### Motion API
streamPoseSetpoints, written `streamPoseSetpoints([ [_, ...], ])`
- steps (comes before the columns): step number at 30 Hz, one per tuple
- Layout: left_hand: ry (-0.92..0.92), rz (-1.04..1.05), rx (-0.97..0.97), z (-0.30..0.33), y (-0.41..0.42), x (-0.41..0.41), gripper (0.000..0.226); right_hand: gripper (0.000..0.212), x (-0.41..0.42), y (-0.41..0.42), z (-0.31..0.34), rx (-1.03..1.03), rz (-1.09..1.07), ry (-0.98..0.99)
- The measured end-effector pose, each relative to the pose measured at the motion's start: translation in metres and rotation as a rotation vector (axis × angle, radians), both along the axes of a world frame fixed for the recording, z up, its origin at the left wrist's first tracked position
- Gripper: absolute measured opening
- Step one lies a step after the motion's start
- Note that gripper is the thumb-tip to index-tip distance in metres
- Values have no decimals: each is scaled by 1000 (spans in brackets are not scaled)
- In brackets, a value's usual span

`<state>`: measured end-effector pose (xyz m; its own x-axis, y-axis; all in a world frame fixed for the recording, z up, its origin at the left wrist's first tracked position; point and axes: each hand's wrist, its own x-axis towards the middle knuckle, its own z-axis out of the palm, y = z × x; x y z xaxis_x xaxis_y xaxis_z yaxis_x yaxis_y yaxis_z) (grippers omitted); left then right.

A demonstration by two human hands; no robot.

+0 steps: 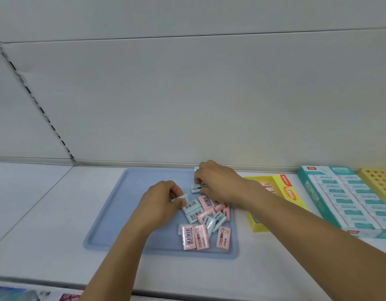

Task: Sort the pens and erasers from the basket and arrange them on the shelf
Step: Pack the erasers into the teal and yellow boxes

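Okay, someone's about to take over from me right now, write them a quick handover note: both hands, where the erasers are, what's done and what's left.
Left hand: pinching a pale blue eraser over the blue tray.
Right hand: gripping another pale blue eraser at the tray's back edge.
Loose pile of pink and blue erasers lies unsorted on the tray's right half.
Yellow display box just right of the tray holds some pink ones.
Teal box farther right is filled.
Left: sort the pile by colour. No pens in view.

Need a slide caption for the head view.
Both hands, left and right, pick erasers from a blue tray.
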<state>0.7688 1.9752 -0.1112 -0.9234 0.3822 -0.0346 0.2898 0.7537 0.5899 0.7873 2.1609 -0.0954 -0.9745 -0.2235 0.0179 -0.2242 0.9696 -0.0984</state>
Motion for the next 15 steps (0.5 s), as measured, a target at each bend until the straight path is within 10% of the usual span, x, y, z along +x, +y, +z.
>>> streamPoseSetpoints([
  [7,-53,144,413,7,5,10,9,19,40,46,37,-387,-152,163],
  [15,-386,16,761,20,41,25,14,20,106,87,30,-321,-303,2],
])
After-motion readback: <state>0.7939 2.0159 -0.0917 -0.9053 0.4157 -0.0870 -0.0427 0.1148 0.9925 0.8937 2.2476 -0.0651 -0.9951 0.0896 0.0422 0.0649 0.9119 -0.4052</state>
